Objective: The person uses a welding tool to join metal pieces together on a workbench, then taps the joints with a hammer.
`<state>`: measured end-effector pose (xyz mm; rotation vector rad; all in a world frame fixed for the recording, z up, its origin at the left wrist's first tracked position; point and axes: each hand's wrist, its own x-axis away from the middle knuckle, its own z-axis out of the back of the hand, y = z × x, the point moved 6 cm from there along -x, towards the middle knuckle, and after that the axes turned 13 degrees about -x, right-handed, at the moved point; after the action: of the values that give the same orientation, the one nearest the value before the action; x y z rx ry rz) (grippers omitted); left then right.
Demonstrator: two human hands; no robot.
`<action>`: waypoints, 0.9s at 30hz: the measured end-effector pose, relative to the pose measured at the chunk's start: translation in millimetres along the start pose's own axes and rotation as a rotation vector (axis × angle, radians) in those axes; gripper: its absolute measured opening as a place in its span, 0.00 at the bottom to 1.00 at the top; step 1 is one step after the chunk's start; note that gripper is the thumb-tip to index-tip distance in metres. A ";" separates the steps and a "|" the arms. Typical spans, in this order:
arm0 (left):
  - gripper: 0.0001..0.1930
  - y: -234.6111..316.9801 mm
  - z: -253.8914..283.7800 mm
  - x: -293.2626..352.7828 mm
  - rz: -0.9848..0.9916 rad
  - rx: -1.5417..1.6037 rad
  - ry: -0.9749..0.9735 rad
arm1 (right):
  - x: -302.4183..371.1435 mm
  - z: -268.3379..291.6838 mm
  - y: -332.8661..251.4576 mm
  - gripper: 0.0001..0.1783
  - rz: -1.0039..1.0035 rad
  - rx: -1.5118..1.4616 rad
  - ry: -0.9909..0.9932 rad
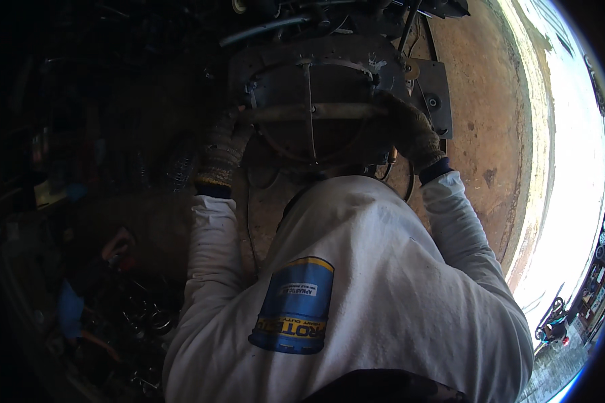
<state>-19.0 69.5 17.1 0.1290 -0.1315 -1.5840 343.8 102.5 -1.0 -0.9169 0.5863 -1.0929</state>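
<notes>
The gloved right hand (410,127) is grasping the right end of a metal bar (346,111), upper centre of the frame, while the gloved left hand (223,142), too dark to tell if closed, meets its left end, over a dark plate (343,50).

Daylight reaches me from the right, where the ground outside (575,174) glares white, its detail burnt out. Nearer me, the brown floor (480,154) takes a softer glow, and my pale shirt (390,262) shows clearly. My left hand (223,144) sinks into shadow; my right hand (412,129) is dim too, its fingers murky. Between them the metal bar (346,111) catches a faint sheen. Far left is almost black. The fisheye bends the outer edges, darkening the corners, with bluish fringing at right.
</notes>
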 end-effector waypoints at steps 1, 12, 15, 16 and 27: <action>0.21 9.2 7.6 -2.1 0.006 -0.008 -0.019 | 1.2 0.5 5.1 0.29 -0.029 0.011 -0.004; 0.26 22.2 15.0 -5.1 0.110 0.103 -0.051 | -4.0 37.2 30.7 0.22 -0.093 -0.124 0.173; 0.25 21.5 14.5 -6.3 0.132 0.134 -0.030 | -21.8 53.0 31.8 0.17 -0.047 -0.133 0.262; 0.25 18.8 12.4 -5.6 0.124 0.113 -0.017 | -32.6 56.9 24.4 0.16 -0.040 -0.159 0.279; 0.22 16.3 11.4 -8.1 0.083 0.022 -0.001 | -174.2 25.4 -38.8 0.19 0.363 0.241 0.059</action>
<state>-4.7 77.4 31.0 0.1379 -0.1531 -1.4997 280.1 266.1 40.2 -0.5440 0.6262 -0.8417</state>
